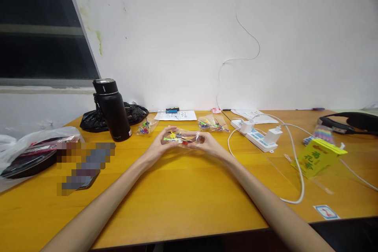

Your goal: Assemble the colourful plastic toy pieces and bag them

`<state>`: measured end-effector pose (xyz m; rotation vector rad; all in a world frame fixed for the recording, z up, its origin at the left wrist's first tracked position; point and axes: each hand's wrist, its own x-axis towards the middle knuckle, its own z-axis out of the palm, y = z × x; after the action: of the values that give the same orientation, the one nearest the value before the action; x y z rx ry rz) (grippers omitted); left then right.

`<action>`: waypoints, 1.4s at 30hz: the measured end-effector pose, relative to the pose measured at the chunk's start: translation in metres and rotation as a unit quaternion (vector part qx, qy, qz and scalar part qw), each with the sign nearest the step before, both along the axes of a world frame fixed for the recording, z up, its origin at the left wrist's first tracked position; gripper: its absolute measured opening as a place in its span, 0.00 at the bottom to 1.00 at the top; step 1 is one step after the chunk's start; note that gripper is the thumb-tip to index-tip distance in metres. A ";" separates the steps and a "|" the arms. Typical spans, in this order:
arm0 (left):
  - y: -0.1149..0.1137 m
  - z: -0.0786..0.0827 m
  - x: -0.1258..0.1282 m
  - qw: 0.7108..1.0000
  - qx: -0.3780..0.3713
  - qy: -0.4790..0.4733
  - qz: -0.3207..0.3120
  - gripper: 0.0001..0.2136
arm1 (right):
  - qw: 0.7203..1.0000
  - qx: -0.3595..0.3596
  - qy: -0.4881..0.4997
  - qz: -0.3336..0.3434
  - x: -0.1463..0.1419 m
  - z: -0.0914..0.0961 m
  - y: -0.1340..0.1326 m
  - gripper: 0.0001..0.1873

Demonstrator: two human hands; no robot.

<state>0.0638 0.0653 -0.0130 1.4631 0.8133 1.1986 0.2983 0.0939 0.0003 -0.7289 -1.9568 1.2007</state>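
Observation:
Between my two hands is a clear plastic bag (pixel 180 138) of small coloured parts, with yellow, green and red pieces showing through. My left hand (pixel 162 141) grips its left end, thumb below and fingers above. At the other end my right hand (pixel 206 143) pinches the plastic. Behind my left hand lies a similar bag of colourful parts (pixel 145 126). Another such bag (pixel 213 123) rests just behind my right hand. What exactly the small parts are, I cannot make out.
A black bottle (pixel 113 114) stands at left, near a phone (pixel 88 181) and a white plastic bag (pixel 35 139). On the right are a power strip (pixel 260 139) with chargers, looping white cables and a yellow box (pixel 317 158). Papers (pixel 177 115) and a screwdriver (pixel 171 110) lie by the wall.

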 end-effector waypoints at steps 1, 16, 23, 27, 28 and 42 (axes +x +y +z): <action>-0.001 0.000 0.001 1.000 -0.009 -0.013 -0.011 0.27 | 1.000 -0.008 0.007 0.003 -0.002 0.000 -0.001 0.30; -0.011 0.007 0.006 0.995 -0.041 -0.057 -0.068 0.28 | 0.998 0.016 0.049 -0.046 -0.009 -0.012 0.002 0.20; -0.013 0.007 0.006 0.996 -0.028 -0.018 -0.085 0.29 | 0.998 0.003 0.057 -0.033 -0.011 -0.010 -0.002 0.24; -0.010 0.006 0.006 0.997 -0.026 -0.027 -0.074 0.29 | 0.996 0.008 0.068 -0.052 -0.012 -0.013 0.002 0.19; -0.009 0.005 0.005 0.997 -0.024 -0.034 -0.067 0.28 | 0.996 0.008 0.070 -0.061 -0.012 -0.013 0.003 0.19; 0.014 0.003 -0.019 0.991 -0.036 -0.123 0.036 0.22 | 0.979 -0.001 0.106 -0.172 0.003 -0.008 0.019 0.18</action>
<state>0.0452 0.0795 -0.0102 1.2082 0.7371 1.3598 0.3014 0.1125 -0.0078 -0.8609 -1.5780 1.0220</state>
